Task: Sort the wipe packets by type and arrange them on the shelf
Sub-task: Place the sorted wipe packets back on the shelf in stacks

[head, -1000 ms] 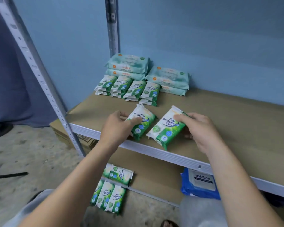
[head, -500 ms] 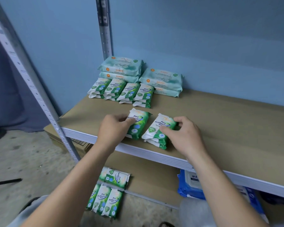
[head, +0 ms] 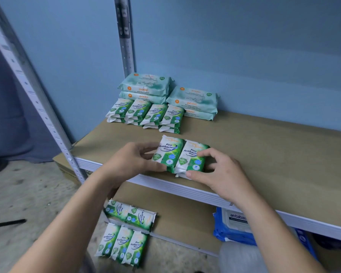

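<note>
One pine packet (head: 168, 152) in left hand (head: 130, 164), second packet (head: 191, 161) in right hand (head: 222, 176)

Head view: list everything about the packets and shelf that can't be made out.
- Blue antabax pack: head view, upper shelf edge and right forearm cover most of it.
- Anything beneath the right pine packet: head view, right hand hides it.
- Back pine row, lower layers: head view, top packets cover them.
- Guardian packs, small print: head view, too small and blurred.
</note>
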Demonstrator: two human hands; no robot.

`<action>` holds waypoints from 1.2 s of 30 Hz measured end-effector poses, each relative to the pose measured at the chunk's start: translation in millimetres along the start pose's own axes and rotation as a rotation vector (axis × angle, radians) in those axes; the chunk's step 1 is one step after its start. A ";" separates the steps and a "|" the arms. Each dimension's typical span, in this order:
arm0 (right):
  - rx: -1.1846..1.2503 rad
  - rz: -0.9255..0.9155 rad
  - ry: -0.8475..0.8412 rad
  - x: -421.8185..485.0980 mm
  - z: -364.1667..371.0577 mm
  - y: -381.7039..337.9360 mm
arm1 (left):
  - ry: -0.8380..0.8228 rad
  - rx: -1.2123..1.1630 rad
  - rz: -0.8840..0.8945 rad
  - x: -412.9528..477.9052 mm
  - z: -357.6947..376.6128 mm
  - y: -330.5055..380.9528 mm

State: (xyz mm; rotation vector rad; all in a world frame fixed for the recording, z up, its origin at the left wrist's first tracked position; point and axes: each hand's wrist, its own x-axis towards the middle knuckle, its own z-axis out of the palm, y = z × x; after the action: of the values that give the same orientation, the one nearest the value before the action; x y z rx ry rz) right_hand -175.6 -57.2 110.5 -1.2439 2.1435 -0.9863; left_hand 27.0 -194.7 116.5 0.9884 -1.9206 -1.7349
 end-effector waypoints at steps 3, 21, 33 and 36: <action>-0.014 -0.020 0.045 -1.7 2.0 -0.3 | 0.045 0.037 0.028 1.5 1.1 -3.8; -0.102 -0.108 0.186 8.0 -29.2 39.5 | 0.196 0.077 0.223 38.9 73.1 -11.2; -0.180 -0.171 0.318 40.3 -35.5 60.5 | 0.226 0.661 0.486 77.6 72.7 -5.5; -0.208 -0.186 0.308 58.1 -30.6 53.1 | 0.354 0.978 0.639 94.6 61.6 -7.4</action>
State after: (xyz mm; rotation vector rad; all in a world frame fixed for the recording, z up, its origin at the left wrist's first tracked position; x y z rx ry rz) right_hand -253.2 -79.9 86.3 -1.4944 2.4522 -1.1150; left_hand -78.1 -217.7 81.6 0.7205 -2.4449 -0.2079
